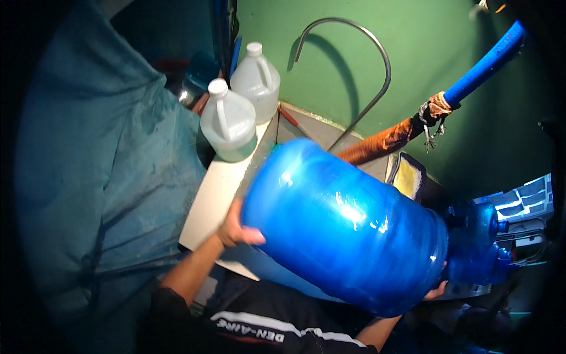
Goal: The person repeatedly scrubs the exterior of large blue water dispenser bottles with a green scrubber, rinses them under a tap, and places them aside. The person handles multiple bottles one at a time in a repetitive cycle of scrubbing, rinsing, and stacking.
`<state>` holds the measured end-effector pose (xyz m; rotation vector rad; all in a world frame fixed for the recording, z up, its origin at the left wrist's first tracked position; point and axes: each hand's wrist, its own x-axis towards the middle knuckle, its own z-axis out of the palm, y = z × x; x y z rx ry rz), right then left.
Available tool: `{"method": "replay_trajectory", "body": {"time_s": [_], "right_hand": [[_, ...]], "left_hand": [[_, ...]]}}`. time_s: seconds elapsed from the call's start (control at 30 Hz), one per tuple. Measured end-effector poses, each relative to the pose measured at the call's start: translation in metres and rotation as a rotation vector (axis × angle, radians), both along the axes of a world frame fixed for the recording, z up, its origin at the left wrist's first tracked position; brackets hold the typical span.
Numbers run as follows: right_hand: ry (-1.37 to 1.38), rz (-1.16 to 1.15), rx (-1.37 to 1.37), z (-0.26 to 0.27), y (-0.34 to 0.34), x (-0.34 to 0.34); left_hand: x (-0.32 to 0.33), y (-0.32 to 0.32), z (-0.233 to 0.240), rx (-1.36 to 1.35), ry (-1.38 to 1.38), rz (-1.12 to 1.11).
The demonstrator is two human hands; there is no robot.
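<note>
Both of my hands hold a large blue plastic water jug (340, 225), lying tilted across the front of my body. My left hand (241, 232) grips its rounded left end, with the thumb over the near side. At the lower right end, my right hand (435, 287) supports the jug from below. Most of that hand is hidden behind the blue plastic. I cannot see the jug's neck. Beneath the jug is a white counter top (210, 190).
Two translucent plastic jugs with white caps, a nearer one (230, 121) and a farther one (261, 88), stand on the counter. A bent metal pipe (384, 84) and a blue hose (482, 66) rise near the green wall. More blue water jugs (475, 248) are at right; a teal cloth (119, 177) hangs left.
</note>
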<state>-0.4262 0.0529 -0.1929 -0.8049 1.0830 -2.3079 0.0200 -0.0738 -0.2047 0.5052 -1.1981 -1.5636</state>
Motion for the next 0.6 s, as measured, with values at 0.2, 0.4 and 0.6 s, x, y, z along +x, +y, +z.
{"method": "replay_trajectory", "body": {"time_s": [0.2,0.4,0.6], "right_hand": [[-0.131,0.172,0.114,-0.053,-0.034,0.054],[-0.461,0.596,0.298,-0.092,-0.076,0.157],[-0.663,0.736,0.213,-0.077,-0.138,0.237]], "left_hand": [[0.025,-0.02,0.086,0.002,-0.541,0.114],[0.015,-0.011,0.183,-0.93,-1.095,0.116],[-0.022,-0.021,0.207,-1.0,-1.175,0.014]]}}
